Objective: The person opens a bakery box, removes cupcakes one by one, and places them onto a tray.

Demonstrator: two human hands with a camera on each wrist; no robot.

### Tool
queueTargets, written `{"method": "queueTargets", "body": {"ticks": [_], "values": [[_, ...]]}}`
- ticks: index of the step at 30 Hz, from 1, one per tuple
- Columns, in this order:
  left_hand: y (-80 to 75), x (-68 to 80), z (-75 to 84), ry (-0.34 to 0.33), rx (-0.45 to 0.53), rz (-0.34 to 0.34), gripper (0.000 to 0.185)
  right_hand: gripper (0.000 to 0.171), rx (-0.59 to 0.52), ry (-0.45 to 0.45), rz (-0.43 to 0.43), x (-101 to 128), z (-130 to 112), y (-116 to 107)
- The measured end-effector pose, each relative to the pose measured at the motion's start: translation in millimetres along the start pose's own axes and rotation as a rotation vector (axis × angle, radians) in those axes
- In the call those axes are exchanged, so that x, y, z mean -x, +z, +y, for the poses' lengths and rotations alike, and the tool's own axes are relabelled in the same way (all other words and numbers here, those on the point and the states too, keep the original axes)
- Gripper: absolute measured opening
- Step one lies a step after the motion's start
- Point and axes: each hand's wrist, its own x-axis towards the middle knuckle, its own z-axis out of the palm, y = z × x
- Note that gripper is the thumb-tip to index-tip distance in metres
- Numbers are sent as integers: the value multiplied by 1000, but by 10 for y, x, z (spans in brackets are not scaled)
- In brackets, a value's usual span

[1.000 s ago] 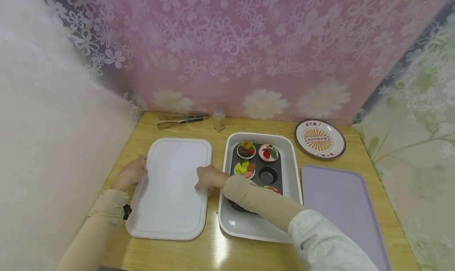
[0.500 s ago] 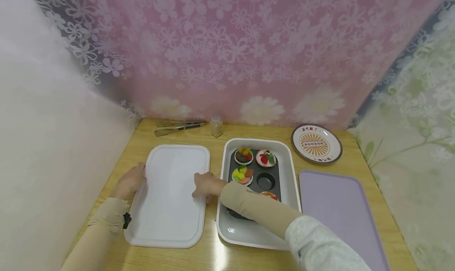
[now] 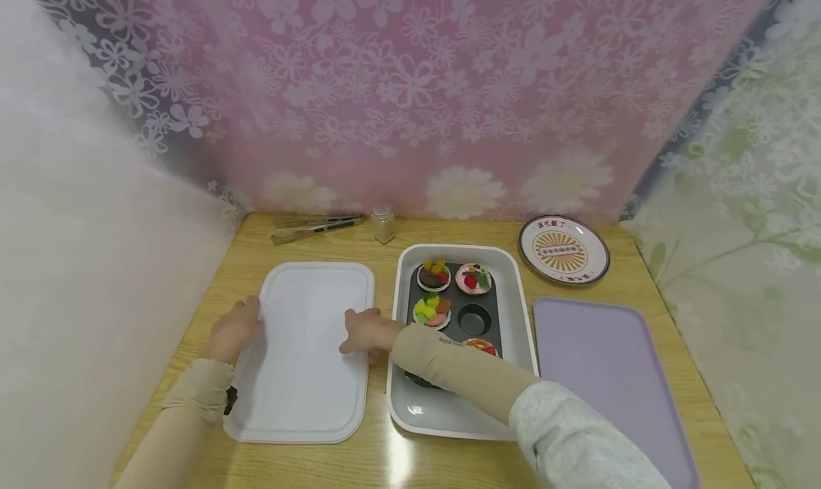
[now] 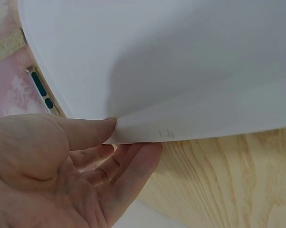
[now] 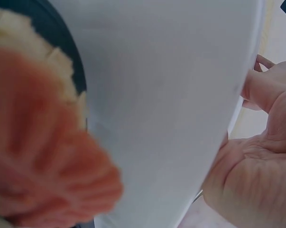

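A wooden tabletop [image 3: 449,460] carries a white tray [image 3: 308,353] left of a grey-white baking dish [image 3: 522,318]. Right of that dish lies a lilac tray [image 3: 609,375]. Behind the dish stand a patterned plate [image 3: 564,249], a small jar [image 3: 383,224] and tongs [image 3: 314,227].

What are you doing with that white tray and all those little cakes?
A person has both hands on the white tray lying on the wooden table. The left hand holds its left edge, thumb on top and fingers underneath, and the right hand holds its right edge. Beside it, a grey tray holds a dark muffin pan with decorated cupcakes in some cups. A lilac tray and a patterned plate sit further right.
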Motion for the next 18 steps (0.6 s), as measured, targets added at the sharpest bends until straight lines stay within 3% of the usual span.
{"method": "queueTargets", "body": {"ticks": [7, 12, 18], "values": [[48, 35, 26, 0, -18, 27, 47, 76, -26, -17, 21, 17, 41, 10], [28, 37, 37, 7, -26, 44, 38, 75, 43, -68, 87, 87, 25, -94], [-70, -14, 158, 30, 9, 161, 41, 77, 111, -166, 165, 229, 31, -386]]}}
